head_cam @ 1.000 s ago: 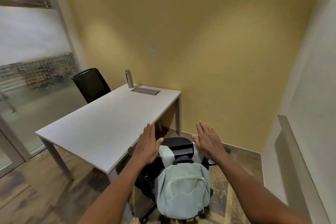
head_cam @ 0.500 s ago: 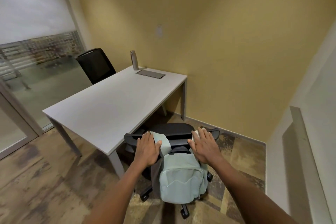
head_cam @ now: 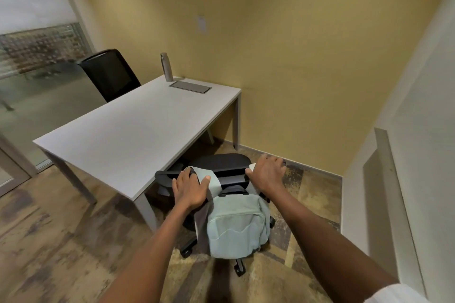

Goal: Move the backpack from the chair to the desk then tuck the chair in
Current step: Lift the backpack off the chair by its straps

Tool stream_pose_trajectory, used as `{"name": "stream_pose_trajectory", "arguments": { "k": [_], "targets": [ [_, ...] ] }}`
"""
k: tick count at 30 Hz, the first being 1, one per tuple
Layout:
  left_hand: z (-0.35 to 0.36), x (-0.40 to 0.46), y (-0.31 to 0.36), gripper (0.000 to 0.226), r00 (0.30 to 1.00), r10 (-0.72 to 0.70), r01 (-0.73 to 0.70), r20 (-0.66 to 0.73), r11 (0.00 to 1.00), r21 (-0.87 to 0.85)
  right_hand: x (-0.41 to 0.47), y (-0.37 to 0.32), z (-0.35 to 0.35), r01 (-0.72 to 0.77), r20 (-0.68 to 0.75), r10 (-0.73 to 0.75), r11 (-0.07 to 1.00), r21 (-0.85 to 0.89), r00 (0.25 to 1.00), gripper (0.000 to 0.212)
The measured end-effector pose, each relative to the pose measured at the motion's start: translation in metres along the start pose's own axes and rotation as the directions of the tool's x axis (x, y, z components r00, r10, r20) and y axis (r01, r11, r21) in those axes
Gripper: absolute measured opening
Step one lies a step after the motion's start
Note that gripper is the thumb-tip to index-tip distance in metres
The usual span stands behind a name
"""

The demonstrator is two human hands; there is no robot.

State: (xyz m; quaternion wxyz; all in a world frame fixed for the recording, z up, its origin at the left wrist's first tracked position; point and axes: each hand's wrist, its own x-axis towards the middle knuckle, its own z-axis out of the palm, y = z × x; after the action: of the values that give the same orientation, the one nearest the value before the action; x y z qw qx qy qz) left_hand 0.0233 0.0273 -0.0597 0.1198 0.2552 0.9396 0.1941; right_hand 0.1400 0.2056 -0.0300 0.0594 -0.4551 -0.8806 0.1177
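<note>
A pale green backpack (head_cam: 236, 226) hangs by its straps from the back of a black office chair (head_cam: 221, 163), which stands at the near right side of the white desk (head_cam: 138, 128). My left hand (head_cam: 189, 188) lies over the left strap on top of the chair back, thumb against the strap. At the chair back's right end, my right hand (head_cam: 267, 174) wraps over the other strap. The chair's seat is mostly hidden by the backrest and the bag.
A metal bottle (head_cam: 166, 67) and a grey cable hatch (head_cam: 190, 87) sit at the desk's far end. A second black chair (head_cam: 109, 74) stands behind the desk by the glass wall. A white partition (head_cam: 394, 179) is close on the right.
My hands came down from above the chair onto the backpack straps at the top of the chair back. My view moved closer and tilted down.
</note>
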Motion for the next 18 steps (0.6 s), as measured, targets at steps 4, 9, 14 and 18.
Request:
{"name": "stream_pose_trajectory", "arguments": {
  "k": [4, 9, 14, 18],
  "targets": [
    [-0.005, 0.004, 0.006, 0.065, 0.997, -0.061, 0.063, 0.042, 0.997, -0.033, 0.013, -0.005, 0.004, -0.130, 0.062, 0.121, 0.979, 0.157, 0.991, 0.059],
    [-0.007, 0.008, 0.009, 0.065, 0.991, -0.136, 0.137, 0.014, 0.985, -0.109, 0.022, -0.010, 0.013, -0.212, 0.108, 0.195, 0.960, 0.184, 0.975, 0.045],
    [-0.019, 0.019, 0.021, 0.067, 0.946, -0.317, 0.305, -0.064, 0.941, -0.147, 0.012, -0.010, 0.023, -0.127, 0.068, 0.118, 0.979, 0.157, 0.991, 0.027],
    [-0.028, 0.031, 0.023, 0.059, 0.922, -0.380, 0.374, -0.068, 0.923, -0.092, 0.010, -0.004, 0.033, -0.051, 0.031, 0.046, 0.977, 0.208, 0.998, 0.041]
  ]
}}
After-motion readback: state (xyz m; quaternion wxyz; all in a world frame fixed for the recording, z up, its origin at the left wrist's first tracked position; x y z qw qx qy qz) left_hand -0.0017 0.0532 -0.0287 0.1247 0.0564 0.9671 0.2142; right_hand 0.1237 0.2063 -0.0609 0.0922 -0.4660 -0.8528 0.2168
